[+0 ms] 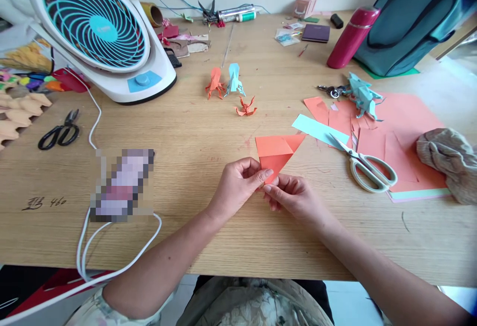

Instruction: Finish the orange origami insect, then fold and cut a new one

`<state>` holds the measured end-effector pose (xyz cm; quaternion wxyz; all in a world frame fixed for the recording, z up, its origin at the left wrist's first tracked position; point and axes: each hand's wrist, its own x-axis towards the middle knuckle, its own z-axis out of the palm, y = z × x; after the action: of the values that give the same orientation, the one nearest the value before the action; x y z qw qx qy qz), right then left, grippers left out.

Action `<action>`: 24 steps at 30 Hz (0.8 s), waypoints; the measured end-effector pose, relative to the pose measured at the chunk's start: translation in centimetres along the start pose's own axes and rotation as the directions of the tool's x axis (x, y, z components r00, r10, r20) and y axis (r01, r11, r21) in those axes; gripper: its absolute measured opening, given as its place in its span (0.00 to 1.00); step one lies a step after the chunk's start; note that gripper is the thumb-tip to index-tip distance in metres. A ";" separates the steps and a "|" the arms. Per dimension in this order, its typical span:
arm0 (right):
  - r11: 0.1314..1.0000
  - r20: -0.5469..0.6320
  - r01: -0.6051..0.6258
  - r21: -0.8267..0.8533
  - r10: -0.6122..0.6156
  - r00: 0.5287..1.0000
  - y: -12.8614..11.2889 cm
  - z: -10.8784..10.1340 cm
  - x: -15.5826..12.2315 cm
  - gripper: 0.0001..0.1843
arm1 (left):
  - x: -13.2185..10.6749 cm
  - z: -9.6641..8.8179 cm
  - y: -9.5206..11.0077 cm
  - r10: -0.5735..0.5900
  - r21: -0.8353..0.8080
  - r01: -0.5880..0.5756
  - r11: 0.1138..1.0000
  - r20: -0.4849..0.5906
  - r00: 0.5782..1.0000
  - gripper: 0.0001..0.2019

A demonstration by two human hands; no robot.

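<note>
A folded piece of orange paper (276, 148) is held up above the table's front half, its pointed end down between my hands. My left hand (240, 181) pinches its lower left side between thumb and fingers. At the bottom tip my right hand (288, 192) is closed, thumb against forefinger, on the paper's lower end. Beyond them stand an orange folded-paper figure (215, 83) and a light blue one (234, 78). A small orange folded piece (246, 107) with curled points lies in front of those two.
White-handled scissors (372, 171) rest on orange paper sheets (413, 112) at right, near a light blue strip (320, 129) and a blue paper figure (363, 95). A fan (149, 82), black-handled snips (61, 131) and a blurred phone (122, 187) with white cables occupy the left. A pink bottle (352, 38) stands behind.
</note>
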<state>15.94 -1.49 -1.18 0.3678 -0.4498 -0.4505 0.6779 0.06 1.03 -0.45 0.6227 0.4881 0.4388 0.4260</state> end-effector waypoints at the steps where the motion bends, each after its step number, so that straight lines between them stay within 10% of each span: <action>1: 1.000 -0.014 0.022 -0.009 -0.022 1.000 0.1 0.1 0.0 0.22 | -0.1 0.0 0.0 -0.012 0.001 0.012 1.000 0.022 1.000 0.16; 24: 0.933 -0.088 0.160 -0.322 -0.198 0.976 2.2 0.4 -0.5 0.19 | -0.3 -0.1 0.2 -0.048 -0.027 0.045 0.999 -0.105 0.993 0.14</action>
<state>15.52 -2.82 -3.07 0.3783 -0.4990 -0.5686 0.5334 -0.12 0.75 -0.27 0.6145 0.4468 0.4770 0.4419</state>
